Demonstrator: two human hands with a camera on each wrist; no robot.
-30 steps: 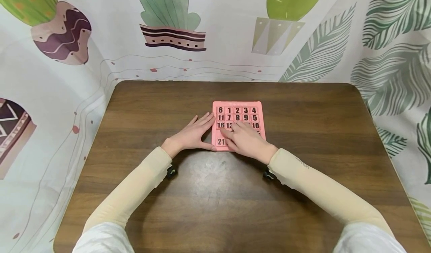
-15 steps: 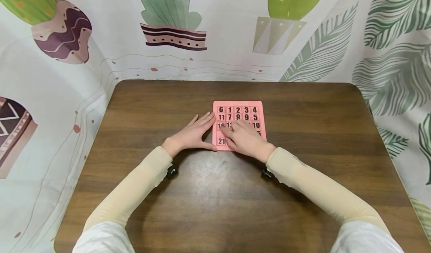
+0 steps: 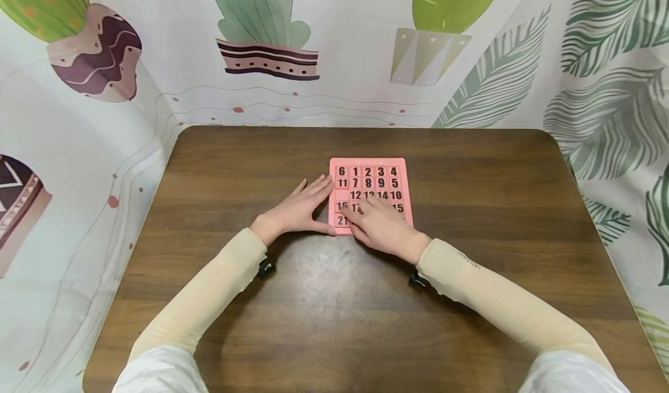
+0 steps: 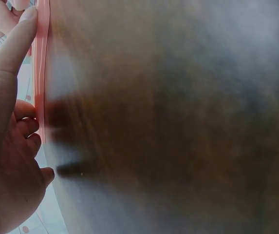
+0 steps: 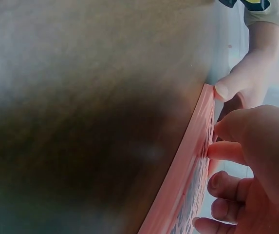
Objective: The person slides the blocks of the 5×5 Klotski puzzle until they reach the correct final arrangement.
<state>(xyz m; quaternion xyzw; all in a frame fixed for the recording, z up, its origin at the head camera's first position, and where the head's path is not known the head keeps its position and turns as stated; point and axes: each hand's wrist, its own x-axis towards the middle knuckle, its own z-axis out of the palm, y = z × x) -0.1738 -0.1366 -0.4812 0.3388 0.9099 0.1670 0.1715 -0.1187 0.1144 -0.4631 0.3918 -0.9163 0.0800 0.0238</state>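
A pink sliding number puzzle (image 3: 366,162) lies flat on the table, black numerals on its square tiles. My left hand (image 3: 299,209) rests along its left side, fingers straight at the edge and thumb at the near left corner. In the left wrist view the thumb (image 4: 12,53) lies against the pink frame. My right hand (image 3: 385,223) is over the lower part, its index fingertip on the 16 tile (image 3: 342,205). Just above that tile, at the left of the third row, is a bare pink slot (image 3: 342,195). The right hand hides several tiles in the two nearest rows.
The brown wooden table (image 3: 324,323) extends around the puzzle on all sides. Behind it hangs a white cloth (image 3: 355,68) printed with cacti and leaves. A small black device (image 3: 266,266) sits under each wrist, at the beige sleeves.
The 16 tile has slid one place toward the person, from the third row into the fourth, under my right index finger. The left hand has stayed put.
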